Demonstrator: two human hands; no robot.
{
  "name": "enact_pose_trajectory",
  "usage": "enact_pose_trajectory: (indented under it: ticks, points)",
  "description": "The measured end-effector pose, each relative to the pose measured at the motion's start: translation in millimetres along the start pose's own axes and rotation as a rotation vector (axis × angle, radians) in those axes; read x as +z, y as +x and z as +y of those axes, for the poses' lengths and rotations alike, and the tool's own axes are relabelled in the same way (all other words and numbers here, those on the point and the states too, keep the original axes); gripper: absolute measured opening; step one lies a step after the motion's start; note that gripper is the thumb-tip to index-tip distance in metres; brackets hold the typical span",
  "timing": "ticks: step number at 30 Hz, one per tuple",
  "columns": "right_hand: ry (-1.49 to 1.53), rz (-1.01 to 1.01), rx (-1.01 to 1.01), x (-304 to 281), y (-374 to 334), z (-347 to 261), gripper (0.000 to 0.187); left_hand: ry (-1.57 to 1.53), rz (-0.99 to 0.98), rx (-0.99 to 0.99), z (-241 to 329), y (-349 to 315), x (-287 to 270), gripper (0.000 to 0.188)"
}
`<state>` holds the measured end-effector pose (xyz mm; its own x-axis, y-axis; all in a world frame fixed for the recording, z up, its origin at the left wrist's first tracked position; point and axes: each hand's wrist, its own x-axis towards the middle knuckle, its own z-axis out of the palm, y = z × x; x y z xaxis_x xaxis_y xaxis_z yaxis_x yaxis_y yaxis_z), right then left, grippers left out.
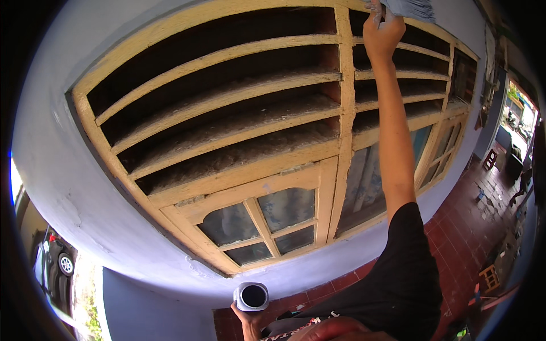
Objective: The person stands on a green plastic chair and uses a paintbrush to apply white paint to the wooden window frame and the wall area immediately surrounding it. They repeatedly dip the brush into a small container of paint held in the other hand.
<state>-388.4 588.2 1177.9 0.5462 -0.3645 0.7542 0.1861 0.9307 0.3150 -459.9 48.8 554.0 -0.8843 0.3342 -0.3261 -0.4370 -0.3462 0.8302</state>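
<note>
Brush (pixel 410 8) in raised right hand (pixel 382 29)

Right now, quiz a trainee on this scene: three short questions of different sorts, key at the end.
1. True or false: the right hand is raised to the top of the window frame.
2. Which hand holds the small can?
3. The floor is: A) grass B) red tiles C) carpet.

Key: 1 true. 2 the left hand. 3 B.
</note>
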Motion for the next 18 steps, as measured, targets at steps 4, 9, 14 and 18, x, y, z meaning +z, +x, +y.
enact_pose_trajectory:
  ticks: [4,9,14,18]
  points:
    - [-0.129,-0.044,0.056,-33.3,14.0,34.1,0.013,0.070,0.018,-0.012,8.2,-2.0,12.9,0.070]
    - [-0.017,-0.084,0.136,-13.7,13.8,2.3,0.015,-0.017,0.137,-0.060,43.2,-32.5,59.7,0.061]
    - [0.308,-0.164,0.016,20.8,21.6,-44.0,0.011,-0.237,-0.156,-0.179,40.5,-8.7,38.2,0.070]
    - [0.188,-0.186,0.112,-3.2,21.2,-17.3,0.010,-0.262,-0.179,-0.227,30.0,1.5,27.4,0.069]
